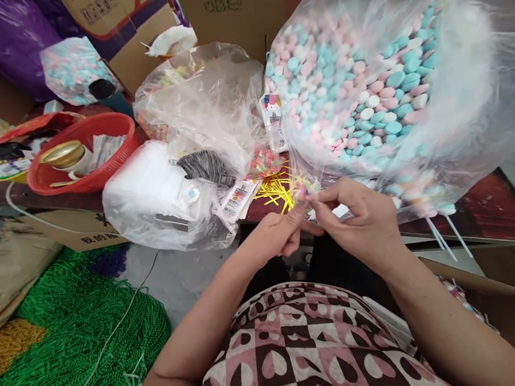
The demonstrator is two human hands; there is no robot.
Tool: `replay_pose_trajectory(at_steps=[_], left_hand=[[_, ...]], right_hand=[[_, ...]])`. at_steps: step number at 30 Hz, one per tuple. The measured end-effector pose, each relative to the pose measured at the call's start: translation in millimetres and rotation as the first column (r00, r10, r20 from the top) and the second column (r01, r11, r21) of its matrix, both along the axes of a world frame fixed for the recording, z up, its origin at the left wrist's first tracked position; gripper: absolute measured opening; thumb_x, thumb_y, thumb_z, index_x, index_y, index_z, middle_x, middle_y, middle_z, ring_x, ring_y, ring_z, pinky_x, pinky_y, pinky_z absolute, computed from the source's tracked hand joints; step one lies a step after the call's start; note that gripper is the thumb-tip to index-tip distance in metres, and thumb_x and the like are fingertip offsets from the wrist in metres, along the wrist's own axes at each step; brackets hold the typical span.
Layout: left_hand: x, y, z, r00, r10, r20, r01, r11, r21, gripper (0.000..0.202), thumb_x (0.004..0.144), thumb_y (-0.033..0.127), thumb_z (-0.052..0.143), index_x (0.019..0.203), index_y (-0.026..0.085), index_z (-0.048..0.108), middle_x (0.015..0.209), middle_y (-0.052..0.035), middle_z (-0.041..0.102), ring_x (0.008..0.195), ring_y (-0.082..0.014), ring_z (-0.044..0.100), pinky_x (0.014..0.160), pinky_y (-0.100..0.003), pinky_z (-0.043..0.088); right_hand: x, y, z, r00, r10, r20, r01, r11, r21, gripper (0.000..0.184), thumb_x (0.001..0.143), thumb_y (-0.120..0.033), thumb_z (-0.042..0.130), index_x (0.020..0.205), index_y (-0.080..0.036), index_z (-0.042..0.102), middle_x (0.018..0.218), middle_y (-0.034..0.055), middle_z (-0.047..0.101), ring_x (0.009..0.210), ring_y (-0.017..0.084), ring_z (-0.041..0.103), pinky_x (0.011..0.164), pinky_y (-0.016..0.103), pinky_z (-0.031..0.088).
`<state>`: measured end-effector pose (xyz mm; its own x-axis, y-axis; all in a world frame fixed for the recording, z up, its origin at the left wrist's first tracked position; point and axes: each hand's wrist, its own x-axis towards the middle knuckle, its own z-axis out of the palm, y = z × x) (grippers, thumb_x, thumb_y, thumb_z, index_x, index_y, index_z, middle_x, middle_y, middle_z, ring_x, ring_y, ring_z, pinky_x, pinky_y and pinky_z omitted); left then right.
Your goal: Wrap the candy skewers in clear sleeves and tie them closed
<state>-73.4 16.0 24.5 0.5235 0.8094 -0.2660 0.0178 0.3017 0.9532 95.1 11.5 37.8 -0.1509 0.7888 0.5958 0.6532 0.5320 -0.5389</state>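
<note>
Both hands meet at the table's front edge around a small clear packet (303,187) with pastel contents. My left hand (276,235) is closed on its lower part, fingers curled. From the other side, the thumb and forefinger of my right hand (359,216) pinch the same packet near its neck. Just beyond the hands lie yellow twist ties (276,195) in a loose heap. Printed cards (240,199) are stacked left of them. A big clear bag of pink, blue and white candies (380,96) stands at the right.
A clear bag of white sheets (143,195) and a red basket (86,184) with a gold bowl (63,154) stand left. White-stick lollipops (446,211) overhang the edge. An open carton (500,309) is low right; green netting (91,318) covers the floor left.
</note>
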Motion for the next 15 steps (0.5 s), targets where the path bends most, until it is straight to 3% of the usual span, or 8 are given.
replay_pose_trajectory(at_steps=[2, 5, 7, 9, 11, 13, 15], left_hand=[[3, 1, -5.7, 0.990, 0.111, 0.091, -0.107, 0.993, -0.050, 0.065, 0.086, 0.069, 0.038, 0.058, 0.014, 0.059, 0.038, 0.0050, 0.033, 0.035, -0.0046, 0.025, 0.039, -0.022, 0.019], [3, 3, -6.3, 0.948, 0.206, 0.242, -0.198, 0.979, -0.058, 0.034, 0.081, 0.051, 0.062, 0.089, 0.018, 0.067, 0.044, 0.0093, 0.033, 0.037, -0.0041, 0.022, 0.043, -0.020, 0.023], [1, 3, -1.6, 0.960, 0.147, 0.237, -0.163, 0.985, 0.051, 0.030, 0.074, 0.039, 0.071, 0.097, 0.020, 0.069, 0.054, 0.0056, 0.049, 0.043, -0.0055, 0.036, 0.049, -0.022, 0.032], [2, 0, 2.3, 0.993, 0.015, 0.119, -0.041, 0.974, 0.224, 0.023, 0.076, 0.035, 0.069, 0.094, 0.021, 0.073, 0.072, -0.0017, 0.064, 0.058, -0.0108, 0.053, 0.061, -0.025, 0.040], [10, -6, 1.4, 0.988, -0.090, -0.129, 0.137, 0.894, 0.426, 0.019, 0.081, 0.030, 0.061, 0.093, 0.024, 0.075, 0.079, -0.0040, 0.067, 0.072, -0.0154, 0.059, 0.070, -0.027, 0.042], [24, -15, -4.7, 0.918, -0.075, -0.389, 0.313, 0.741, 0.594, 0.025, 0.085, 0.023, 0.053, 0.095, 0.028, 0.075, 0.073, -0.0033, 0.066, 0.074, -0.0164, 0.059, 0.073, -0.028, 0.040], [39, -25, -12.2, 0.862, -0.016, -0.506, 0.420, 0.582, 0.697, 0.031, 0.089, 0.021, 0.046, 0.098, 0.029, 0.074, 0.082, -0.0052, 0.068, 0.083, -0.0181, 0.060, 0.076, -0.028, 0.039]], right_hand=[[0, -3, -0.3, 0.998, 0.064, 0.012, -0.063, 0.997, -0.043, 0.015, 0.080, -0.017, 0.057, 0.070, -0.023, 0.064, 0.065, 0.0002, 0.067, 0.063, 0.015, 0.061, 0.061, 0.026, 0.047], [5, -7, -6.0, 0.986, 0.114, -0.125, -0.143, 0.956, -0.256, 0.016, 0.080, -0.017, 0.056, 0.067, -0.023, 0.064, 0.064, -0.0002, 0.066, 0.060, 0.014, 0.059, 0.060, 0.026, 0.046], [15, -8, -12.4, 0.947, 0.069, -0.313, -0.203, 0.885, -0.419, 0.012, 0.080, -0.021, 0.060, 0.070, -0.022, 0.066, 0.067, 0.0002, 0.067, 0.063, 0.014, 0.060, 0.063, 0.027, 0.048], [28, -7, -19.3, 0.870, 0.022, -0.492, -0.301, 0.814, -0.496, 0.009, 0.079, -0.028, 0.067, 0.072, -0.021, 0.069, 0.074, 0.0013, 0.068, 0.071, 0.016, 0.062, 0.069, 0.029, 0.050], [38, -7, -25.7, 0.790, -0.014, -0.613, -0.369, 0.787, -0.494, 0.012, 0.076, -0.032, 0.073, 0.070, -0.022, 0.071, 0.083, 0.0023, 0.069, 0.081, 0.017, 0.063, 0.076, 0.030, 0.051], [44, -11, -30.0, 0.736, -0.069, -0.674, -0.400, 0.758, -0.515, 0.016, 0.073, -0.035, 0.076, 0.068, -0.022, 0.070, 0.086, 0.0027, 0.070, 0.082, 0.017, 0.064, 0.075, 0.029, 0.052], [48, -22, -31.4, 0.705, -0.158, -0.692, -0.415, 0.700, -0.582, 0.020, 0.073, -0.039, 0.076, 0.068, -0.021, 0.068, 0.075, 0.0020, 0.068, 0.068, 0.015, 0.062, 0.059, 0.026, 0.051]])
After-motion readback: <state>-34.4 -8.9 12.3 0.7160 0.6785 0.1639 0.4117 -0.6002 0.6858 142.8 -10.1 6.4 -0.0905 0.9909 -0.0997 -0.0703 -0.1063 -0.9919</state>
